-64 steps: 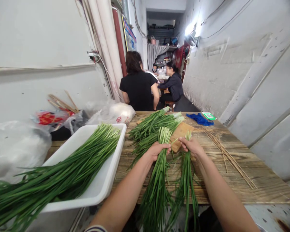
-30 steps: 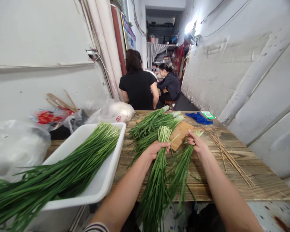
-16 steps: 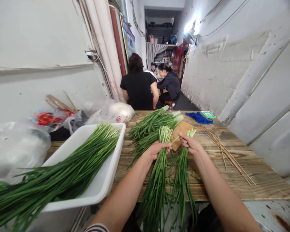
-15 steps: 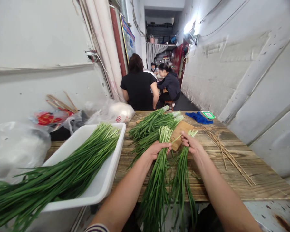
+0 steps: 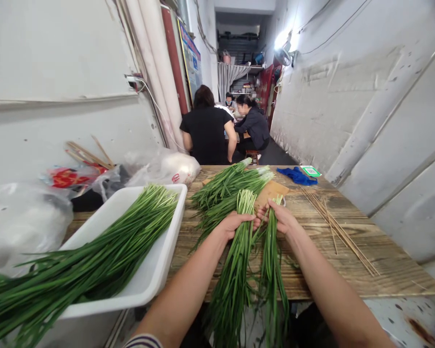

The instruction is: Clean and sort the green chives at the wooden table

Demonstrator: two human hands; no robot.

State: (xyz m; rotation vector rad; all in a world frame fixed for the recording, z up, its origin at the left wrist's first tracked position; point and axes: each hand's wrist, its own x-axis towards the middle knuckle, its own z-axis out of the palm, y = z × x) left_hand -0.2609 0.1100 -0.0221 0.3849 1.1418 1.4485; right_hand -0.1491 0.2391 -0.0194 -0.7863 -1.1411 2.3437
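Note:
My left hand (image 5: 237, 223) is closed around a thick bunch of garlic chives (image 5: 241, 261), pale ends up and green leaves hanging past the table edge. Close beside it, my right hand (image 5: 279, 216) grips a thinner bunch of chives (image 5: 271, 256) near its pale tops. The fingertips of both hands almost meet between the bunches; whether they touch I cannot tell. Just beyond lie bundled chives (image 5: 226, 186) with their pale ends toward the back right. They rest partly on a wooden board (image 5: 271, 190).
A white tub (image 5: 172, 251) heaped with long chives (image 5: 112, 256) stands at my left, with plastic bags (image 5: 166, 169) behind. Thin sticks (image 5: 339, 229), a blue cloth (image 5: 297, 176) and a green-framed code card (image 5: 311, 171) lie on the right. Several people sit beyond the table.
My right hand has shifted left with its bunch, closer to my left hand. The single stalk that stretched between the hands no longer shows there. My left hand stays nearly in place.

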